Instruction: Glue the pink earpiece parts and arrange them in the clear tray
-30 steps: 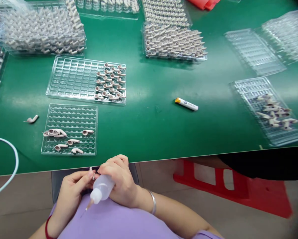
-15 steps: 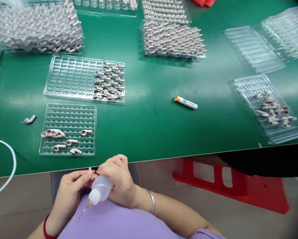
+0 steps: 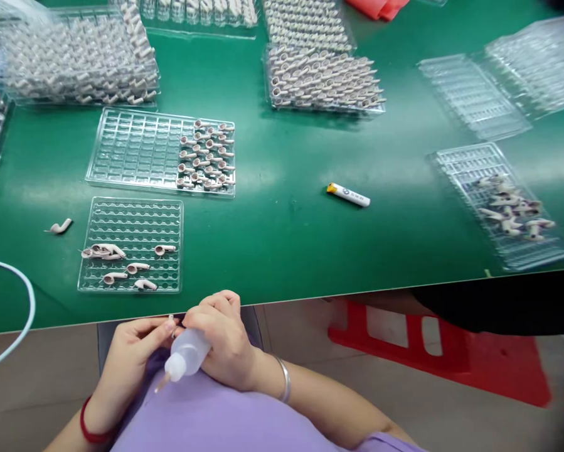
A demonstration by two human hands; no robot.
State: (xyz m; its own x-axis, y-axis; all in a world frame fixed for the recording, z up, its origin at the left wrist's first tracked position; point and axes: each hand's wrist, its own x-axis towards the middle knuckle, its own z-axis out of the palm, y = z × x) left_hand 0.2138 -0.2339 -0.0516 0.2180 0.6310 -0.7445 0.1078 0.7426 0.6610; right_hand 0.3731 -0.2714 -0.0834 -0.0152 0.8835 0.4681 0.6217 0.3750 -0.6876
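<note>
Below the table's front edge, my right hand (image 3: 225, 342) grips a small translucent squeeze bottle (image 3: 186, 354) whose thin nozzle points down-left toward my lap. My left hand (image 3: 130, 358) pinches a tiny pale part (image 3: 171, 322) between fingertips, right against the right hand's fingers. Directly ahead on the green table (image 3: 282, 238) lies a clear grid tray (image 3: 132, 245) with several pinkish earbud-shaped shells in it.
A larger clear tray (image 3: 122, 147) behind it has shells in its right columns. One loose shell (image 3: 59, 226) lies left. A white pen-like tube (image 3: 348, 195) lies mid-table. Full trays (image 3: 74, 59) stand at the back, more trays (image 3: 498, 207) at right. A white cable (image 3: 25, 295) curves left.
The hands stay together at the table edge; the bottle has tilted slightly lower and left. The view shifted a little.
</note>
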